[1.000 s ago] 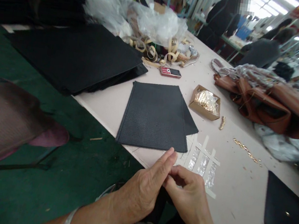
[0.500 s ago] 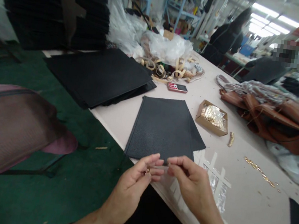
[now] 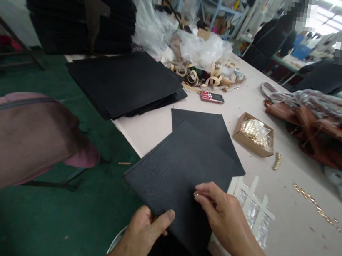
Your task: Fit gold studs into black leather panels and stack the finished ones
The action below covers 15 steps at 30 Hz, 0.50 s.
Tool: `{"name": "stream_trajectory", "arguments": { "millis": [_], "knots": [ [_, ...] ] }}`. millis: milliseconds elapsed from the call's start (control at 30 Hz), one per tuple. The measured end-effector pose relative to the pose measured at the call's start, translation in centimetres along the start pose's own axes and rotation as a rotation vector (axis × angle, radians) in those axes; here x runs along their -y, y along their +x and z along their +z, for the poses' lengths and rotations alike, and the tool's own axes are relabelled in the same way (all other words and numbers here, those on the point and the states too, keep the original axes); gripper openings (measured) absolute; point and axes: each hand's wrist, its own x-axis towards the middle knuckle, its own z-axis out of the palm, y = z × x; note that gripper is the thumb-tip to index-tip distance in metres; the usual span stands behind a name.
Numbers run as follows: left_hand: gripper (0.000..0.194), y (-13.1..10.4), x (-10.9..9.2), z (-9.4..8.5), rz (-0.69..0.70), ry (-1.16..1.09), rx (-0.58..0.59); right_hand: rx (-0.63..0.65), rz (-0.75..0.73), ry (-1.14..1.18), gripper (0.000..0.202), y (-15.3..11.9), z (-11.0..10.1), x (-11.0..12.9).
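Observation:
My left hand [image 3: 148, 230] grips the lower edge of a black leather panel [image 3: 178, 171], thumb on top and fingers underneath. The panel is tilted and reaches over the table's front edge. Just above its right part, my right hand [image 3: 220, 208] pinches a small gold metal piece [image 3: 196, 194], mostly hidden by the fingertips. Under the held panel, a second black panel [image 3: 213, 129] lies flat on the table. To the right are a small cardboard box [image 3: 252, 146] of gold metal fittings, a short gold stack [image 3: 277, 161] and a loose row of gold rings [image 3: 314, 202].
A stack of black panels [image 3: 127, 80] lies at the left table edge. Behind it are plastic bags [image 3: 200, 48] and tape scraps. A phone [image 3: 212, 97] and brown leather bags [image 3: 315, 130] are on the table. A covered chair [image 3: 31, 139] stands left; people work beyond.
My left hand has taken hold of the top black panel and turned it toward me. My right hand stays pinched, now over the panel. The view has shifted slightly left.

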Motion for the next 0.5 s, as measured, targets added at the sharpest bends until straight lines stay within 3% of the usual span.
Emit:
{"name": "stream_trajectory", "arguments": {
  "millis": [100,200,333,500],
  "knots": [
    [0.042,0.3,1.1,0.0,-0.033,-0.077,-0.07,0.059,0.123,0.142,0.013,0.0,0.3,0.4],
    [0.043,0.7,1.3,-0.3,-0.01,-0.099,-0.083,0.034,0.172,0.294,0.013,1.6,1.1,0.3],
    [0.033,0.9,-0.6,-0.9,0.022,-0.234,-0.008,0.089,0.229,0.507,0.02,3.9,2.0,0.5],
    [0.036,1.5,-3.1,-1.2,0.035,-0.326,0.096,0.172,0.344,0.619,0.027,5.2,1.8,1.3]
  ]
}}
